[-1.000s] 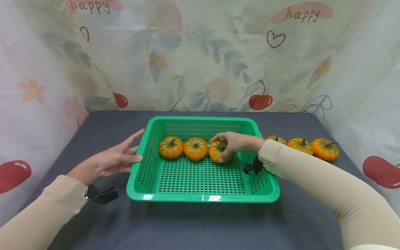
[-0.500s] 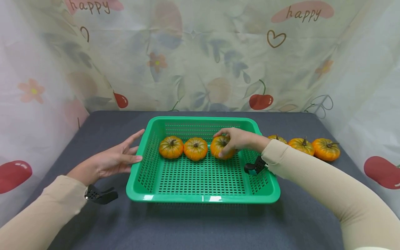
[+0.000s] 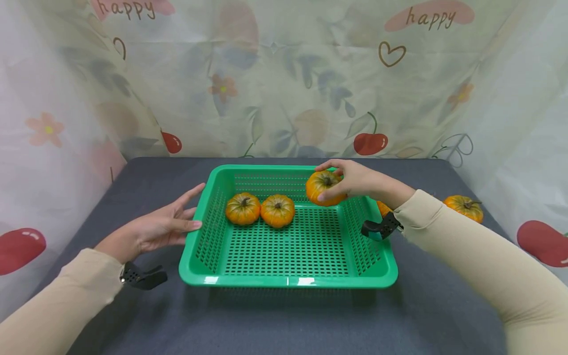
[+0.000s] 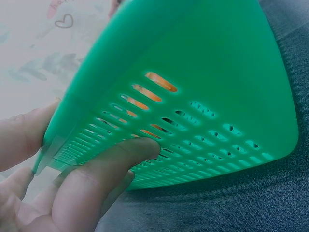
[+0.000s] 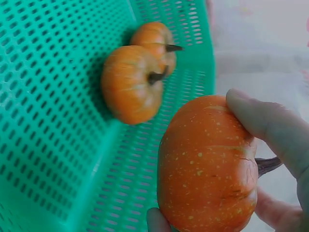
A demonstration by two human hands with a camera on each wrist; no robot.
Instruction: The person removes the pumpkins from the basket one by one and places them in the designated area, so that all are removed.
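Note:
My right hand (image 3: 350, 180) grips a small orange pumpkin (image 3: 326, 188), thumb on one side and fingers on the other. The pumpkin is raised over the back right part of a green perforated basket (image 3: 288, 282); the right wrist view shows this pumpkin (image 5: 207, 164) close up, its stem towards the palm. Two more pumpkins, a left one (image 3: 243, 209) and a middle one (image 3: 277, 211), sit side by side on the basket floor. My left hand (image 3: 161, 227) touches the basket's left side with its fingers extended; in the left wrist view a finger (image 4: 120, 154) rests against the outer wall (image 4: 217, 63).
To the right of the basket, a pumpkin (image 3: 463, 208) lies on the dark table (image 3: 288, 320). Another pumpkin (image 3: 383, 208) is mostly hidden behind my right wrist. A printed curtain (image 3: 275, 98) closes off the back and sides.
My right hand has lifted the third pumpkin off the basket floor, up and to the right, away from the other two. My left hand and the basket have stayed in place.

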